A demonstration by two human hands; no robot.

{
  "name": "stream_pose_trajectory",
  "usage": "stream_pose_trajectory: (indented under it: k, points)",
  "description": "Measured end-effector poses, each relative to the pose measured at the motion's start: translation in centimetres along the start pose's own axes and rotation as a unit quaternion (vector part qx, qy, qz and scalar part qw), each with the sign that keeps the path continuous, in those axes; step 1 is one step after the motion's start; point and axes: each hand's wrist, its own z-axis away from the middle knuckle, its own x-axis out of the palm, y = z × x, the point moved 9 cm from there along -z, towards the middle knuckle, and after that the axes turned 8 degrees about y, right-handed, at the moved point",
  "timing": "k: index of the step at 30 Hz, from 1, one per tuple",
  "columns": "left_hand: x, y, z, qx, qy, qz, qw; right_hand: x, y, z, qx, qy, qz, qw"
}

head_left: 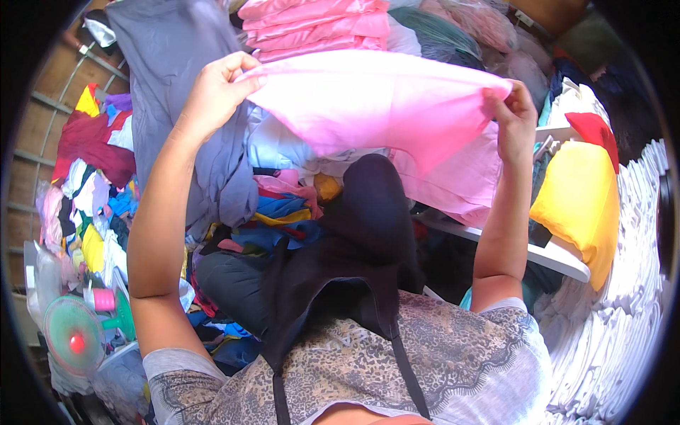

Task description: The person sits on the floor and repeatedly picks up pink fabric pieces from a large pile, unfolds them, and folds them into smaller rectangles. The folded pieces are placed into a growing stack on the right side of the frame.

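A light pink piece of fabric (375, 99) hangs stretched out in the air between my raised hands. Its upper left corner is pinched between the thumb and fingers of my left hand (225, 83). At the other end my right hand (516, 117) grips the upper right corner, some of its fingers hidden behind the cloth. The lower edge droops loosely in the middle. Below and to the right, more pink fabric (464, 177) lies on a white surface, partly hidden by the held piece. A dark apron (319, 262) covers my lap.
Folded pink fabric (315, 28) is stacked at the back. Grey cloth (170, 120) drapes along the left, beside heaped colourful scraps (92, 191). A green fan (74, 333) stands lower left. Yellow cloth (577, 202) and piled white fabric (602, 340) are at the right, near a white board edge (559, 262).
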Motion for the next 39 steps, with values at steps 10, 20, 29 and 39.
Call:
stream_pose_trajectory:
  k: [10,20,29,39]
  points:
    - [10.4,6.0,-1.8,0.035,-0.146,0.087,0.985,-12.6,-5.0,5.3,-0.062,0.267,-0.055,0.96]
    - [15.8,4.2,-5.8,-0.073,-0.093,0.127,0.985,-16.0,-5.0,7.0,-0.096,0.335,0.117,0.93]
    - [21.4,-0.9,-8.6,-0.217,-0.129,0.098,0.963,-16.7,4.0,5.4,-0.052,0.33,0.24,0.911]
    - [30.1,-8.3,-10.2,-0.261,-0.066,0.276,0.923,-18.4,19.5,1.1,0.003,0.335,0.409,0.849]
